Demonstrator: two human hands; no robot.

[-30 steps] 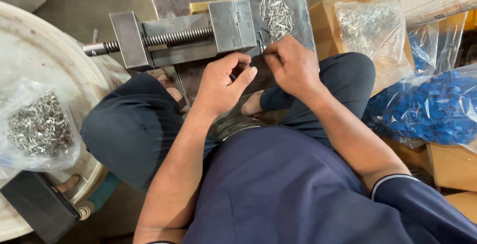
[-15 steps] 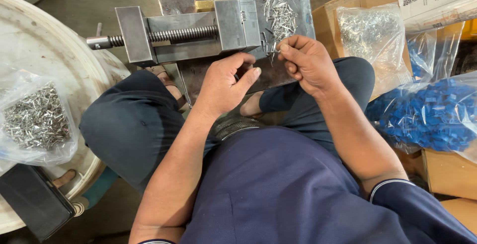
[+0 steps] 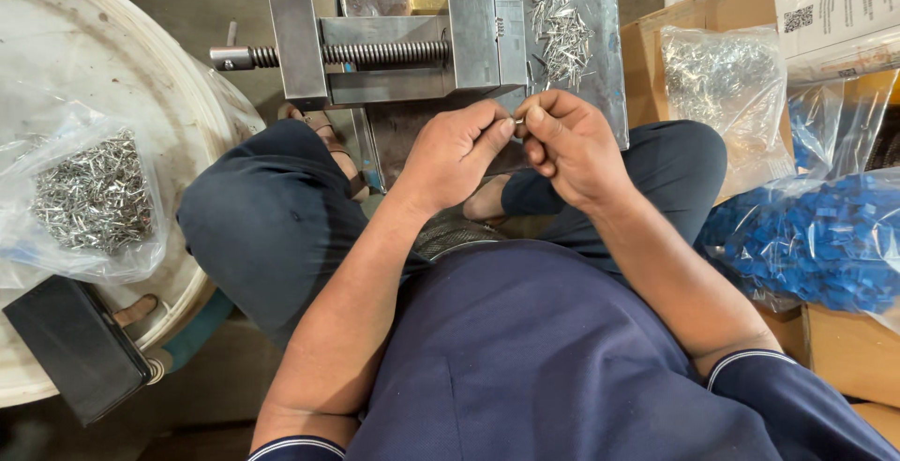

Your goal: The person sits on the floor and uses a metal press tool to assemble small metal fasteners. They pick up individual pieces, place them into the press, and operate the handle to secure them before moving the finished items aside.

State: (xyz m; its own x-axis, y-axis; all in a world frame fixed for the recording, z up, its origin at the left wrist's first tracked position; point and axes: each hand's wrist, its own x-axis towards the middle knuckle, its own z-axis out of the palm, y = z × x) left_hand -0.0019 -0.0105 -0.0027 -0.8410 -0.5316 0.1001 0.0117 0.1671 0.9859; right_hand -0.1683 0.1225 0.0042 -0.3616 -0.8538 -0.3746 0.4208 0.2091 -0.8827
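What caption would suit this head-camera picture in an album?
Seated cross-legged, a person pinches a small metal pin between left hand and right hand, beside a steel vise and loose pins.

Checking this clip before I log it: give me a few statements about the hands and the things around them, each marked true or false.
1. Both hands meet in front of the metal vise, fingertips pinching a small metal pin. True.
2. The left hand rests on the bag of blue parts. False: that bag lies at the person's right, untouched.
3. A loose pile of pins lies on the metal plate beside the vise. True.
4. The bag of pins on the white round surface holds blue pieces. False: it holds silvery pins.
5. The right hand grips the vise screw. False: it is at the left hand's fingertips.
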